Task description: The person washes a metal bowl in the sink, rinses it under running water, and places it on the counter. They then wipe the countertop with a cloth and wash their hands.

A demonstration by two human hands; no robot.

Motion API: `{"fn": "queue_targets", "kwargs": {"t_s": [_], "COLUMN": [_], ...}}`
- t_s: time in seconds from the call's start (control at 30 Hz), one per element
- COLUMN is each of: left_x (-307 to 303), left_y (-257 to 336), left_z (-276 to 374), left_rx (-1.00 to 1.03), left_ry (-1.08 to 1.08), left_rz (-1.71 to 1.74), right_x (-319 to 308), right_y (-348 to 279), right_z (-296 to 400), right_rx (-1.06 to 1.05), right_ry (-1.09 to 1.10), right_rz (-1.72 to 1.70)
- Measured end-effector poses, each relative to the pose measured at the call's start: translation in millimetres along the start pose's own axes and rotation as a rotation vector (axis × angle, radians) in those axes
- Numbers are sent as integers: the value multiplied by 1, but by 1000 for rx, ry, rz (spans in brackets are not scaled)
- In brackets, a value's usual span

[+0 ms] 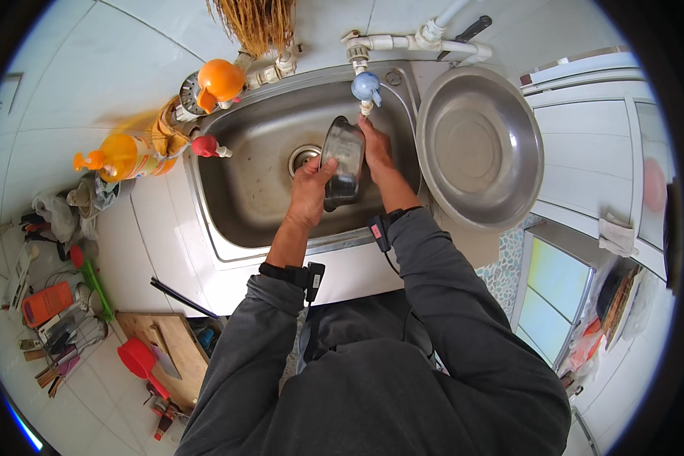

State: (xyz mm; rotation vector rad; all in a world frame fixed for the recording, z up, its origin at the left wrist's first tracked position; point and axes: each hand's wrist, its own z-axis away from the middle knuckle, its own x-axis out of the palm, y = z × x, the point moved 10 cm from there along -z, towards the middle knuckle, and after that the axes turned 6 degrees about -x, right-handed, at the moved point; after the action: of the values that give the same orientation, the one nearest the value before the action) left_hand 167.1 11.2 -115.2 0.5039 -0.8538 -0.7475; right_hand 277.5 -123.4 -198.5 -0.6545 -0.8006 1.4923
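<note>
Over the stainless-steel sink (251,194), a dark, shiny bowl (346,154) is tipped on its side. My left hand (310,185) grips its left edge, thumb lying across the outer wall. Against the bowl's right side is my right hand (378,145), its fingertips just under the spout of a blue-handled tap (366,88). Part of the right hand's grip is hidden behind the bowl. To the left of the bowl, the drain (303,158) is partly covered by my left hand. I cannot tell whether water is running.
A large metal basin (467,148) stands right of the sink. A red-handled tap (206,146) and an orange-pump soap bottle (119,158) are at the left. Black chopsticks (183,297) lie on the counter, near a wooden board (176,353) with a cleaver and red ladle (137,358).
</note>
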Motion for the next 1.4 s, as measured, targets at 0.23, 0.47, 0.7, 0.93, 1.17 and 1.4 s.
{"fn": "queue_targets", "kwargs": {"t_s": [0.23, 0.47, 0.7, 0.93, 1.17, 1.4], "left_x": [-10, 5, -3, -12, -12, -7], "left_y": [-4, -5, -1, -7, -2, -14], "left_z": [-10, -14, -9, 1, -13, -2], "left_rx": [47, 100, 93, 144, 149, 94], "left_ry": [131, 70, 51, 148, 142, 129], "left_rz": [117, 238, 253, 368, 398, 425], "right_x": [-1, 20, 41, 9, 31, 49], "right_y": [37, -41, -84, 2, -56, -80], "right_z": [32, 78, 47, -5, 83, 10], "right_rx": [104, -467, -673, -77, -693, -669], "right_ry": [110, 149, 33, -11, 102, -187], "right_rz": [-123, 474, 458, 384, 692, 687]}}
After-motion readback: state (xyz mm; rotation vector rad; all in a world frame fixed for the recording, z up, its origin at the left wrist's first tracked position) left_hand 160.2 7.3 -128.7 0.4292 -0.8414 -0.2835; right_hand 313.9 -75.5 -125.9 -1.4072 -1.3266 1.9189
